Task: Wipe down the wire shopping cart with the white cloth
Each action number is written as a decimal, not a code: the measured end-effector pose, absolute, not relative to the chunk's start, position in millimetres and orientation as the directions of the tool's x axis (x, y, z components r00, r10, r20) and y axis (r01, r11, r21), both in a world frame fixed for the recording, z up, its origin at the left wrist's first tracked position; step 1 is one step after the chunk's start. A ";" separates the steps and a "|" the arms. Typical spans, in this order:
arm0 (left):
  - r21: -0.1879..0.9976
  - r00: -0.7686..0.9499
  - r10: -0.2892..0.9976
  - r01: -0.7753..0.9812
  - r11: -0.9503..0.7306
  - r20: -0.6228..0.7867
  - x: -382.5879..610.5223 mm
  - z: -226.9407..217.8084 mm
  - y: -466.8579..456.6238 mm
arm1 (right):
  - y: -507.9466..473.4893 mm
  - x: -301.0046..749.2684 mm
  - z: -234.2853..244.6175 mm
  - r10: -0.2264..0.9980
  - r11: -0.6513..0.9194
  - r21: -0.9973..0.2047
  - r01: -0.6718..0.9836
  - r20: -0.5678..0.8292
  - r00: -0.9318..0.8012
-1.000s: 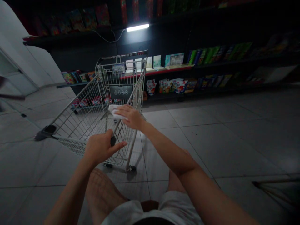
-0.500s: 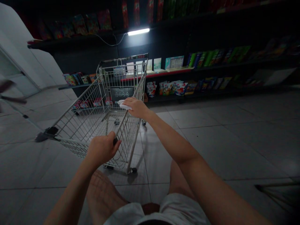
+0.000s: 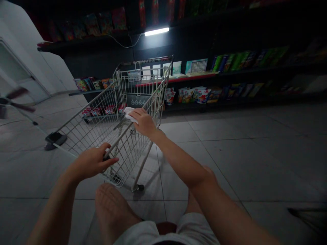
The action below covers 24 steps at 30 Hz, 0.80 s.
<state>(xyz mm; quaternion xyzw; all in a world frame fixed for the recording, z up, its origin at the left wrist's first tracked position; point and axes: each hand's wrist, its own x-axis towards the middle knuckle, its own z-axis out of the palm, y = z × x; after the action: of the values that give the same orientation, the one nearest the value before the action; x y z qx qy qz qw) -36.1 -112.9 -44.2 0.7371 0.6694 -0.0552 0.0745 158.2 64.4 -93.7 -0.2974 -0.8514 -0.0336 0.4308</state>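
Observation:
A metal wire shopping cart (image 3: 133, 146) stands in front of me, tilted toward me with its near end lower in view. My left hand (image 3: 93, 160) is closed on the near corner of its top rim, thumb and fingers on either side of the black corner piece. Farther along the same side, my right hand (image 3: 144, 123) presses a white cloth (image 3: 129, 114) against the top rail. The cloth bunches out past the fingertips. Inside the cart, a dark panel (image 3: 138, 100) hangs at the far end below the folding seat frame.
Dark shelves with books (image 3: 176, 68), colourful packets (image 3: 201, 94) and a lit tube lamp (image 3: 156, 31) run behind the cart. A fan (image 3: 15, 102) stands at left. Dark thin legs (image 3: 304, 214) stick in at lower right. Grey tiles (image 3: 230, 156) cover the floor.
The cart's near end has swung left, with my left hand moving left on its corner. My right hand and the cloth have slid slightly left, toward me along the rail.

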 end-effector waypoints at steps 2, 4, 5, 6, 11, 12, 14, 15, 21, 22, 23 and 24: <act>0.077 0.067 0.982 0.996 -0.054 -0.177 -31.8 -41.3 -103.4 | 53.5 140.8 -132.2 0.471 0.807 -0.279 0.520 0.836 -0.282; 0.069 0.055 0.988 0.997 -0.045 -0.144 -24.4 -40.7 -92.6 | 39.4 123.6 -184.9 0.504 0.784 -0.362 0.504 0.846 -0.175; 0.052 0.041 0.990 0.998 -0.035 -0.133 -21.2 -40.8 -88.0 | 31.5 116.3 -213.2 0.537 0.769 -0.403 0.496 0.829 -0.159; 0.031 0.020 0.991 0.999 -0.016 -0.131 -18.7 -41.1 -84.4 | 23.5 110.4 -240.0 0.573 0.755 -0.439 0.487 0.802 -0.167; -0.064 -0.030 0.995 0.998 0.024 -0.094 -20.8 -42.4 -82.5 | -7.4 101.2 -282.9 0.620 0.745 -0.525 0.411 0.773 -0.136; -0.080 -0.028 0.996 0.997 0.021 -0.083 -22.3 -42.8 -83.9 | -9.8 100.8 -270.4 0.607 0.756 -0.520 0.398 0.784 -0.131; -0.083 -0.023 0.997 0.996 0.017 -0.071 -24.6 -43.8 -85.9 | -11.1 98.1 -238.2 0.572 0.787 -0.482 0.385 0.804 -0.164; -0.076 -0.019 0.998 0.997 0.014 -0.067 -25.2 -44.5 -86.3 | -10.7 95.6 -224.7 0.562 0.798 -0.463 0.387 0.803 -0.198; -0.077 0.006 0.999 0.997 -0.010 -0.042 -26.0 -47.0 -82.1 | -22.4 80.9 -276.8 0.666 0.738 -0.530 0.418 0.674 -0.319; -0.079 0.004 0.999 0.997 -0.007 -0.043 -26.0 -46.6 -81.5 | -28.3 81.3 -301.3 0.684 0.724 -0.553 0.412 0.651 -0.327; -0.079 0.000 0.999 0.997 -0.003 -0.046 -25.8 -46.1 -81.3 | -34.6 82.6 -325.2 0.700 0.712 -0.576 0.402 0.630 -0.336; -0.082 -0.005 0.999 0.997 0.001 -0.047 -25.6 -45.6 -81.4 | -40.9 84.6 -346.6 0.715 0.698 -0.600 0.392 0.612 -0.336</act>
<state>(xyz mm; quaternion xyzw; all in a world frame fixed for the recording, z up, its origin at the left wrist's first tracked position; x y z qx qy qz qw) -25.6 -81.4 -45.6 0.7053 0.7074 -0.0456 -0.0124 84.6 -40.9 -346.6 -0.3469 -0.7983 0.1757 0.4599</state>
